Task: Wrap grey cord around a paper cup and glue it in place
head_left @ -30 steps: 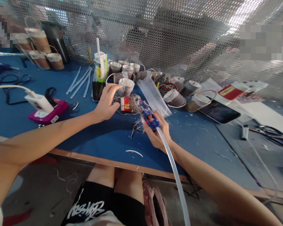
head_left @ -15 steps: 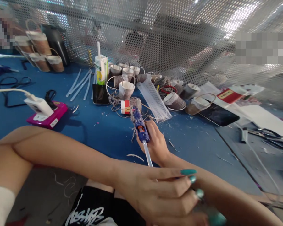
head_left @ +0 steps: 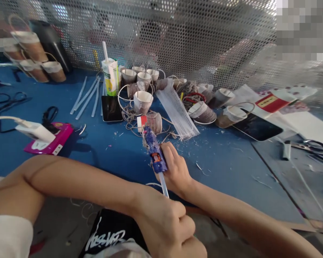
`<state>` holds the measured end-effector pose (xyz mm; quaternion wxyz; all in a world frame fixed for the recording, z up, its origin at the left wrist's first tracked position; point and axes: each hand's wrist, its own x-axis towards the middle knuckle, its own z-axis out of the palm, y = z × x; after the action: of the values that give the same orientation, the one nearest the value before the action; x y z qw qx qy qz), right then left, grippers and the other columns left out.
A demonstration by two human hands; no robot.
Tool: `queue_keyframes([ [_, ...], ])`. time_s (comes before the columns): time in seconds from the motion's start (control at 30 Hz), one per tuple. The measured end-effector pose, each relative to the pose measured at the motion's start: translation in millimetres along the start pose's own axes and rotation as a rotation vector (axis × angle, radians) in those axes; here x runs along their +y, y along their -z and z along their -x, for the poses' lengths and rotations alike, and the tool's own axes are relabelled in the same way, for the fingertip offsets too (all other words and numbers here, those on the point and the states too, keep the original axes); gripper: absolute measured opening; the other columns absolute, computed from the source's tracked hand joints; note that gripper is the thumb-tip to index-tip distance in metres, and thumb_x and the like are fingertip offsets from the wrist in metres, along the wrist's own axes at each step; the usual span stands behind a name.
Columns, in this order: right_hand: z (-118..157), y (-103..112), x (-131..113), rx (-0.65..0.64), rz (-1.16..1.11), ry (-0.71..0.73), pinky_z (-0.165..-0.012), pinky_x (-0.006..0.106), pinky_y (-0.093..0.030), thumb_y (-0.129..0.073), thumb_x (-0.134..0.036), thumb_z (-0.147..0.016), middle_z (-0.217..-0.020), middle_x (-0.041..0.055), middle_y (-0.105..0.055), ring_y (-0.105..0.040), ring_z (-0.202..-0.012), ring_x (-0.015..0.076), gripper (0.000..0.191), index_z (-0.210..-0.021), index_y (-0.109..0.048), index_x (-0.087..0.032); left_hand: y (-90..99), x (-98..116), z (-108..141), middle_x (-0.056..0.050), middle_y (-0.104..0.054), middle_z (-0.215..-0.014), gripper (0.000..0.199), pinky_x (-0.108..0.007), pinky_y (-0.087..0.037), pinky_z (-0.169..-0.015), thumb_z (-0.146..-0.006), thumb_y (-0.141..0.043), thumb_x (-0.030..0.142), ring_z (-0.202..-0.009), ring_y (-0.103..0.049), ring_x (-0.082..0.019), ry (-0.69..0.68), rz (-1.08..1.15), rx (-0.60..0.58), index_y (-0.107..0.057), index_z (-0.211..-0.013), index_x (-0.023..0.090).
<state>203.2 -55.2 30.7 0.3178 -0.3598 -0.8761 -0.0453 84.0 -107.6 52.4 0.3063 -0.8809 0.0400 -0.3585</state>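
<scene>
My right hand (head_left: 176, 170) is wrapped round a blue hot glue gun (head_left: 154, 150), held above the blue table with its nozzle pointing away from me. A clear glue stick (head_left: 163, 184) runs out of the gun's back end toward my left hand (head_left: 169, 229). That hand is closed in the foreground with its fingers curled; the stick's lower end disappears at its knuckles, so what it grips is hidden. Just beyond the nozzle lies a cord-wrapped paper cup (head_left: 152, 123) on its side. A white-lined cup (head_left: 143, 102) with a handle stands behind it.
A bundle of clear glue sticks (head_left: 177, 111) lies mid-table. A drink carton (head_left: 110, 77) stands behind a dark phone (head_left: 112, 108). To the left is a pink power strip (head_left: 61, 138). At right are another phone (head_left: 258, 125) and scissors (head_left: 312, 146). A perforated metal screen (head_left: 177, 36) rises behind.
My left hand's fingers, stretched out before, are now curled closed. The glue gun and my right hand have shifted slightly down and left in view as the camera moved.
</scene>
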Motion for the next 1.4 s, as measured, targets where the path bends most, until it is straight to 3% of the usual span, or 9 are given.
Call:
queue_keyframes([
  [0.17, 2, 5, -3, -0.032, 0.024, -0.019, -0.045, 0.026, -0.045, -0.045, -0.016, -0.084, -0.077, 0.0056, -0.057, -0.056, -0.062, 0.0186, 0.010, -0.093, -0.044, -0.021, 13.2, -10, -7, 0.002, -0.017, -0.044, 0.028, -0.027, -0.013, -0.034, -0.076, -0.054, 0.044, -0.038, -0.015, -0.013, -0.166, 0.011, -0.224, -0.053, -0.053, 0.029],
  [0.27, 3, 8, -3, -0.048, 0.015, -0.012, -0.046, 0.026, -0.046, -0.043, -0.016, -0.085, -0.080, 0.0069, -0.058, -0.057, -0.062, 0.0186, 0.010, -0.094, -0.045, -0.020, 10.6, -13, -10, 0.003, -0.015, -0.041, 0.041, -0.027, -0.013, -0.033, -0.079, -0.054, 0.039, -0.036, -0.013, -0.012, -0.062, 0.117, -0.249, -0.039, -0.045, 0.023],
  [0.4, 3, 8, -1, -0.044, 0.002, -0.024, -0.046, 0.026, -0.047, -0.043, -0.014, -0.084, -0.082, 0.0086, -0.061, -0.059, -0.063, 0.0189, 0.012, -0.095, -0.046, -0.019, 2.3, -19, -13, 0.004, -0.010, -0.036, 0.050, -0.027, -0.009, -0.032, -0.079, -0.051, 0.025, -0.034, -0.007, -0.010, 0.137, 0.183, -0.160, -0.017, -0.042, 0.020],
  [0.63, 0, 10, 1, -0.083, 0.016, -0.066, -0.048, 0.024, -0.051, -0.043, -0.011, -0.082, -0.085, 0.0074, -0.063, -0.064, -0.066, 0.0175, 0.015, -0.094, -0.047, -0.020, 7.7, -34, -14, 0.006, -0.019, -0.037, 0.043, -0.024, -0.012, -0.032, -0.080, -0.049, 0.020, -0.034, -0.011, -0.009, 0.099, 0.300, -0.289, -0.026, -0.045, 0.020],
  [0.83, 0, 10, 1, -0.069, 0.011, -0.050, -0.050, 0.023, -0.052, -0.042, -0.011, -0.085, -0.087, 0.0094, -0.064, -0.064, -0.068, 0.0172, 0.013, -0.094, -0.050, -0.017, 8.2, -34, -13, 0.006, -0.024, -0.037, 0.044, -0.027, -0.015, -0.034, -0.086, -0.046, 0.027, -0.033, -0.012, -0.010, 0.050, 0.380, -0.421, -0.026, -0.048, 0.021],
  [1.17, 2, 10, 2, -0.059, 0.041, -0.040, -0.046, 0.022, -0.048, -0.042, -0.012, -0.087, -0.082, 0.0070, -0.061, -0.061, -0.064, 0.0160, 0.010, -0.091, -0.048, -0.018, 10.4, -35, -12, 0.005, -0.019, -0.037, 0.044, -0.029, -0.012, -0.035, -0.086, -0.043, 0.020, -0.034, -0.009, -0.011, 0.055, 0.340, -0.407, -0.022, -0.049, 0.020],
  [1.4, 1, 10, 3, -0.068, 0.047, -0.036, -0.046, 0.021, -0.048, -0.041, -0.009, -0.086, -0.081, 0.0061, -0.060, -0.060, -0.061, 0.0151, 0.012, -0.090, -0.047, -0.019, 4.8, -29, -6, 0.005, -0.018, -0.036, 0.049, -0.029, -0.015, -0.036, -0.084, -0.050, 0.029, -0.035, -0.011, -0.010, 0.105, 0.292, -0.289, -0.020, -0.047, 0.020],
])
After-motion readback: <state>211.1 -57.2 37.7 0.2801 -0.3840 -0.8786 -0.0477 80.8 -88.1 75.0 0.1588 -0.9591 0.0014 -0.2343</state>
